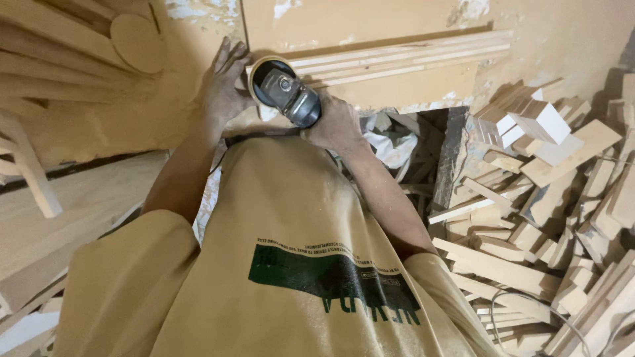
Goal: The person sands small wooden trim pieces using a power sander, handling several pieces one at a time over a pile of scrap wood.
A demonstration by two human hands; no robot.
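Head view: right hand [338,125] holds angle grinder [286,92], disc end up-left.

A woodworking shop — a heap of pale cut timber offcuts [555,218] fills the right of the frame, long light wooden battens [397,59] lie at the top, and sawdust coats everything.

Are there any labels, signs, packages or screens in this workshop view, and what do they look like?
Printed patch on the person's tan shirt: a dark green rectangle with small pale lettering and larger green letters beneath, low in the middle of the view.
Angle grinder, held in the right hand: no label can be made out.
No signs, packages or screens show.
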